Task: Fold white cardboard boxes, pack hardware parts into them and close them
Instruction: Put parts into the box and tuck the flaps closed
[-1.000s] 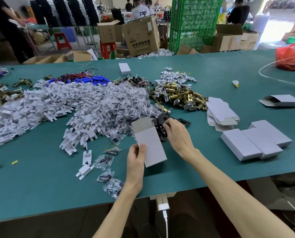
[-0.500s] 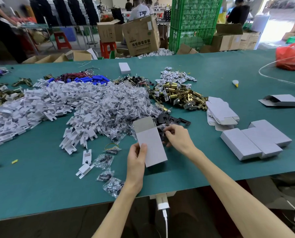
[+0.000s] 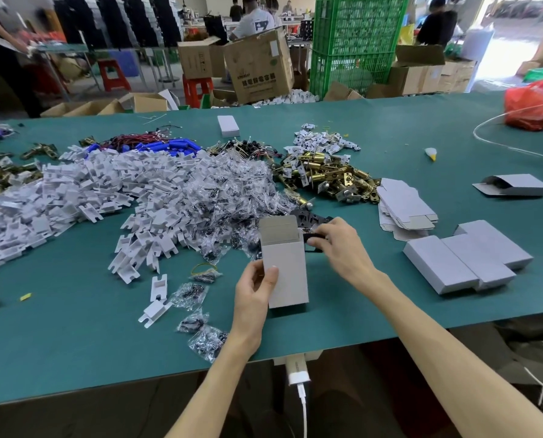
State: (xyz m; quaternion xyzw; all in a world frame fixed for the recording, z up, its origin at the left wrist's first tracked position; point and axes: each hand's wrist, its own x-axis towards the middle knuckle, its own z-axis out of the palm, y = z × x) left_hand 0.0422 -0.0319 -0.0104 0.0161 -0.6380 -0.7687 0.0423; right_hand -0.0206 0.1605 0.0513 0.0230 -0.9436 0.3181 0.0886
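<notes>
Folded white cardboard box (image 3: 285, 273) clamped in the grip of the left hand (image 3: 253, 290); right hand (image 3: 341, 246) pinches a black metal part (image 3: 312, 239) at its open mouth. Nearby closed white boxes (image 3: 466, 263) look done; this one's closing remains.

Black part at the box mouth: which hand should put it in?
Right. The right hand pinches the black part beside the white box's open top; the left hand holds the box's lower end.

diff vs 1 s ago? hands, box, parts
The right hand went from reaching into the black parts pile to pinching a black part, drawn over beside the open top of the white box. The box swung from slanted to nearly straight. The left hand kept its grip; the closed boxes stayed put.
</notes>
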